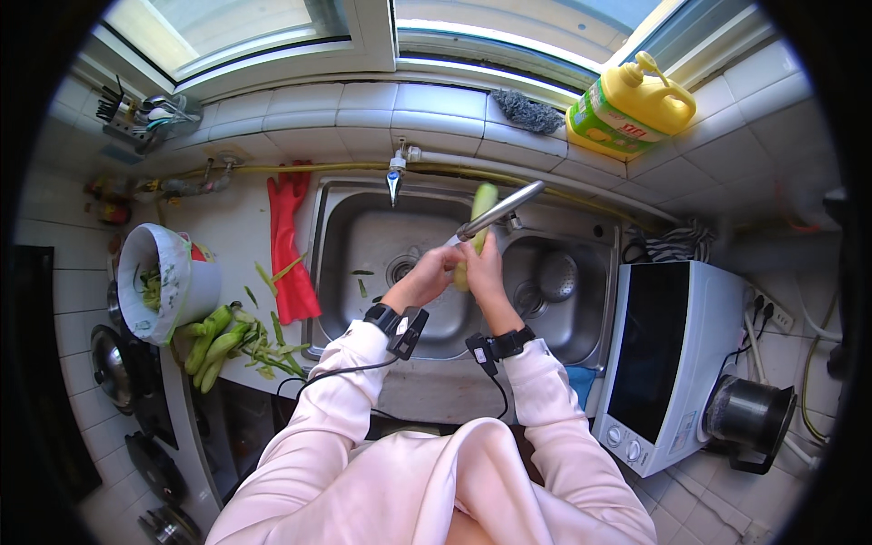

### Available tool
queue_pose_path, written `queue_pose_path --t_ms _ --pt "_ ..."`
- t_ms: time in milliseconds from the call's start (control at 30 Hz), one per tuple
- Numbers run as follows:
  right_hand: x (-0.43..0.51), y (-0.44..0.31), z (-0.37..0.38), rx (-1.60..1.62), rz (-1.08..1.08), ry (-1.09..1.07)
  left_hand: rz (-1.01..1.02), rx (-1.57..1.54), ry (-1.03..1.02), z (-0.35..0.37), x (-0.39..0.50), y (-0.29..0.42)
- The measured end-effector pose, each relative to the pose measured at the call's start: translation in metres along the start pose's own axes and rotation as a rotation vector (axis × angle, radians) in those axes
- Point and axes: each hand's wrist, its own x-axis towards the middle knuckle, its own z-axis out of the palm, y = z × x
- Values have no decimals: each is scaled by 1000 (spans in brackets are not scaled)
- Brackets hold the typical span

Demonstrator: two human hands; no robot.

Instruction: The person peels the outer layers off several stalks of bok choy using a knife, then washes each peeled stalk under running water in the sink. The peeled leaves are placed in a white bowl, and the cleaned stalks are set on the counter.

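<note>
Over the divider of a steel double sink [354, 204], both my hands hold a long pale-green peeled vegetable [485, 197] under the curved metal faucet spout [511, 204]. My left hand [429, 272] has its fingers closed at the vegetable's near part. Wrapped around its middle is my right hand [482, 262]. Whether a tool is also in my left hand cannot be told. Green peel scraps [362, 287] lie in the left basin. Unpeeled green gourds [214, 347] and strips of peel [272, 351] rest on the counter to the left.
Red rubber gloves [289, 252] lie left of the sink. A lined white bin [197, 279] holds green scraps. A white microwave oven [688, 368] stands right of the sink, and a yellow detergent jug [623, 112] on the tiled ledge. A round strainer [557, 276] sits in the right basin.
</note>
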Motion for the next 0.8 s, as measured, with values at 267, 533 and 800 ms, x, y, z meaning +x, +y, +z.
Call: queue_pose_path --t_ms 267,533,800 --pt "-46 -7 -5 -441 -600 -67 181 -371 301 -6 51 2" --pt "-39 -14 -27 -306 -352 23 267 -697 154 -3 47 14" --pt "35 24 -72 -529 -417 201 174 -123 248 13 28 -1"
